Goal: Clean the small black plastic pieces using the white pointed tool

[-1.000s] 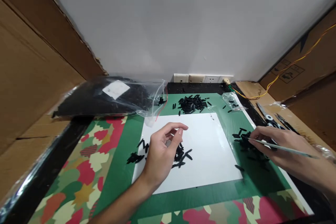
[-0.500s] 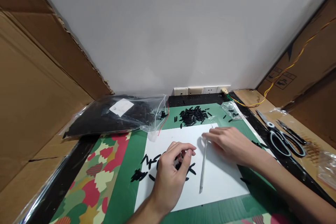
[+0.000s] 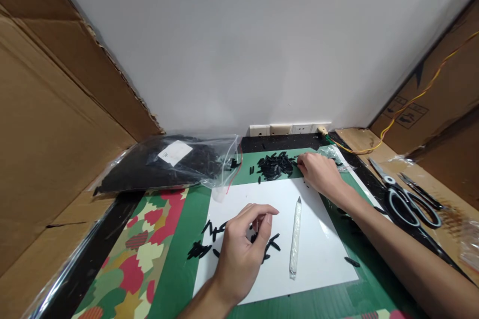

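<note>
My left hand (image 3: 243, 249) is over the white sheet (image 3: 258, 192), curled with thumb and index fingertips close together; what they hold, if anything, is too small to tell. Under and around it lie small black slender pieces (image 3: 275, 245). Reaching to the back, my right hand (image 3: 320, 172) has its fingers bent down at the right edge of a heap of similar black pieces (image 3: 276, 165); its fingertips are mostly hidden. A white pen-like stick (image 3: 295, 239) with a dark pointed tip lies on the sheet between my hands, touched by neither.
A clear zip bag full of black material (image 3: 157, 169) stands at the back left. Scissors (image 3: 398, 199) and a smaller pointed tool (image 3: 421, 191) lie on the right. Cardboard walls (image 3: 48, 89) flank the table, and a yellow wire (image 3: 419, 94) runs to the wall socket (image 3: 320, 128).
My right hand has let go of the pen-like stick, leaving it on the sheet, and moved back to the heap of black pieces. The left hand has hardly moved.
</note>
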Motion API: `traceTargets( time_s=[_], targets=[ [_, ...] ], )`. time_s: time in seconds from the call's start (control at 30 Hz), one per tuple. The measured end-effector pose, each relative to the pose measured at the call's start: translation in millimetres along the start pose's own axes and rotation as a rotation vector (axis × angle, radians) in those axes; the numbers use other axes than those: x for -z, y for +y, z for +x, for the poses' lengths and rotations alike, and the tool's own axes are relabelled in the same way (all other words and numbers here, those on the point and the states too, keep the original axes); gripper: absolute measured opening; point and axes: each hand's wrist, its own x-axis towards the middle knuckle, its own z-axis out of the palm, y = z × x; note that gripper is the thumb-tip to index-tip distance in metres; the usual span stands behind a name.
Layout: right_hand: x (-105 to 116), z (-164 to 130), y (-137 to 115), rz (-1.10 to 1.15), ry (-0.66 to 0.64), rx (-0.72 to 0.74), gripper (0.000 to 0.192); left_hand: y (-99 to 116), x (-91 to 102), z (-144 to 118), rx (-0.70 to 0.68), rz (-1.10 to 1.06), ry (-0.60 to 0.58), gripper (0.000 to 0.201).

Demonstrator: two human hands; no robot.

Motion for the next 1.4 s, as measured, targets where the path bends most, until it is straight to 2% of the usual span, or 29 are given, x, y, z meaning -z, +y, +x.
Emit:
traceTargets(
  time_s=[0.3,0.7,1.0,1.4],
  targets=[
    [-1,-12,19,0.102,0.02,-0.022,0.021,-2,-2.5,1,-0.035,0.047,0.001,0.02],
    [-15,-8,19,0.185,0.126,0.011,0.017,-9,-4.2,0,-0.106,0.106,-0.022,0.019],
    [-16,-9,25,0.221,0.118,0.051,0.01,-5,-4.0,0,-0.124,0.124,-0.027,0.019],
    [-18,-6,25,0.158,0.135,0.076,0.014,-9,-4.1,-2,-0.162,0.139,-0.048,0.019]
  ],
)
